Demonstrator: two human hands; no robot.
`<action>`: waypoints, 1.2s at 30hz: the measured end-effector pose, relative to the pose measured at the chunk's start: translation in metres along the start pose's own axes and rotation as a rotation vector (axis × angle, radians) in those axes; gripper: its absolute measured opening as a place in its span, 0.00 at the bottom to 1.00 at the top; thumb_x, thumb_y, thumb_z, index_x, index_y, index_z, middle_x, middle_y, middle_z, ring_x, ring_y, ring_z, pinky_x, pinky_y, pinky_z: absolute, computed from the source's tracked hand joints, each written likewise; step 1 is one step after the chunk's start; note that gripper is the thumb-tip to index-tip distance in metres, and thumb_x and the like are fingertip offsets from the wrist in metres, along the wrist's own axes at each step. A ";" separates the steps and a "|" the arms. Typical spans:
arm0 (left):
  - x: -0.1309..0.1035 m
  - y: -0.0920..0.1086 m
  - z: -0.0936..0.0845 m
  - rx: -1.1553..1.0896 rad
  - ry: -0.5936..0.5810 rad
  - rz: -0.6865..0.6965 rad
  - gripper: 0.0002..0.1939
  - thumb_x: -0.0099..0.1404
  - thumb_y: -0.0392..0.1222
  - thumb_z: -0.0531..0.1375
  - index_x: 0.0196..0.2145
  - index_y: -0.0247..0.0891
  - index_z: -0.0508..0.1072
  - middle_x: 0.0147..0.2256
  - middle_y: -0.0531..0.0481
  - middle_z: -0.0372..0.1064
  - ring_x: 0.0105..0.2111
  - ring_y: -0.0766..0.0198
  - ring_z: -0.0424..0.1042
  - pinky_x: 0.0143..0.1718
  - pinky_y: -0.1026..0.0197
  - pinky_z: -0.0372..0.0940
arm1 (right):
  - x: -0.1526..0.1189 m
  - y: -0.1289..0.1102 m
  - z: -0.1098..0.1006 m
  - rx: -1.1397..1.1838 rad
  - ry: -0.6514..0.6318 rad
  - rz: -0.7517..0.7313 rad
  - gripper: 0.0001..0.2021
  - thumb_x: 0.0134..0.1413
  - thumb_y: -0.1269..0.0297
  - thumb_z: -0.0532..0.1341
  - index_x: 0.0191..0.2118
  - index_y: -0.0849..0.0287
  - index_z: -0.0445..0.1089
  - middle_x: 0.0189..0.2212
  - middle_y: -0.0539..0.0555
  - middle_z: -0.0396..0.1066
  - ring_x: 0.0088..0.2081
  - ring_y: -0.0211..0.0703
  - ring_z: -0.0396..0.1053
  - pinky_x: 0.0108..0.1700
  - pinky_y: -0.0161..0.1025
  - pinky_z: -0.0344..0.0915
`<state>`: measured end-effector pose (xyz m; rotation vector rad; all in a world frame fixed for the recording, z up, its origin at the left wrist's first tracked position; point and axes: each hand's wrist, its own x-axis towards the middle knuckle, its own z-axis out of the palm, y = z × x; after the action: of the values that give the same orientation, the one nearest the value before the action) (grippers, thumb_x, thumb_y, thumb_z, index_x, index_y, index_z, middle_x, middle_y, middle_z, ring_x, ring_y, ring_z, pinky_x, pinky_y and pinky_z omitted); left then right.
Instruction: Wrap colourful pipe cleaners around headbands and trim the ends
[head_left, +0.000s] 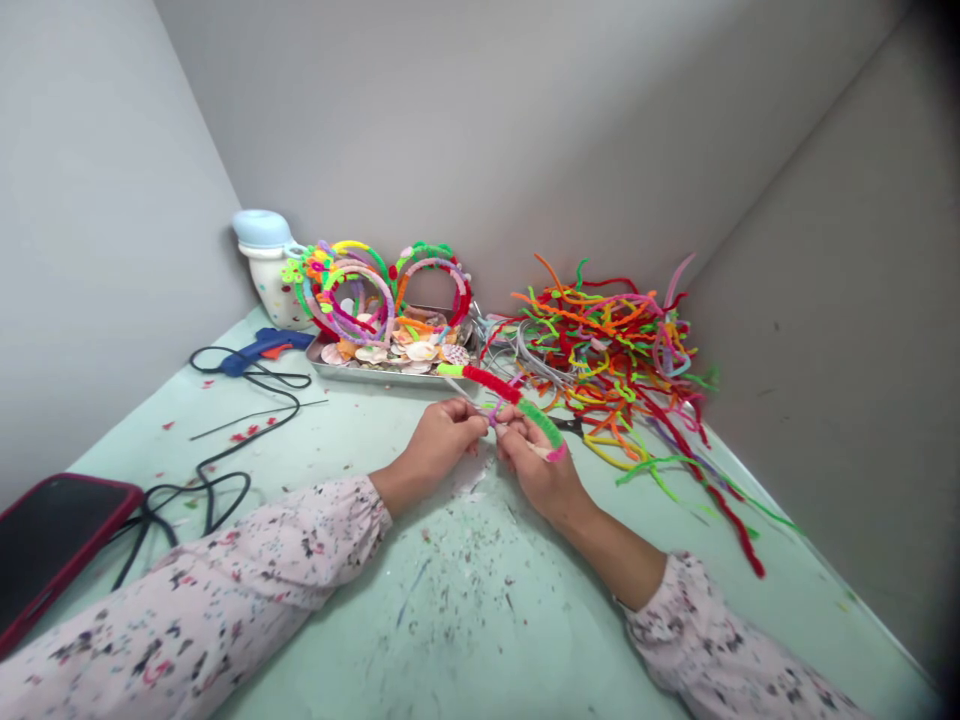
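Since the fuzzy band (493, 384) could twist, my closed right hand (544, 480) steadies it beside my left hand (439, 440), pinching the purple strand (493, 414).

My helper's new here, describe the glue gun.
Find the metal tray of shells toward the table's back. Left of it, the glue gun lies before the white bottle. Unlike the bottle, it's dark blue with an orange trigger.

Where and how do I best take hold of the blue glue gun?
Probably by the handle, from above and the left. The glue gun lies on its side with that end pointing out left, away from the metal tray. Mind the black cable looping close by, and the orange trigger.
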<state>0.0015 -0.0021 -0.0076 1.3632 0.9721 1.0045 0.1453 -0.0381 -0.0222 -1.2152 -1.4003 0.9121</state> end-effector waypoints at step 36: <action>0.001 -0.003 0.002 0.065 0.047 0.024 0.14 0.56 0.46 0.59 0.20 0.36 0.65 0.15 0.56 0.58 0.17 0.70 0.56 0.19 0.65 0.51 | -0.002 -0.011 -0.002 -0.037 -0.037 -0.026 0.06 0.56 0.59 0.56 0.37 0.54 0.61 0.21 0.45 0.62 0.22 0.37 0.59 0.25 0.34 0.54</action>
<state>0.0036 -0.0021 -0.0104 1.4139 1.0334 1.0347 0.1453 -0.0428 -0.0120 -1.2105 -1.4651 0.8985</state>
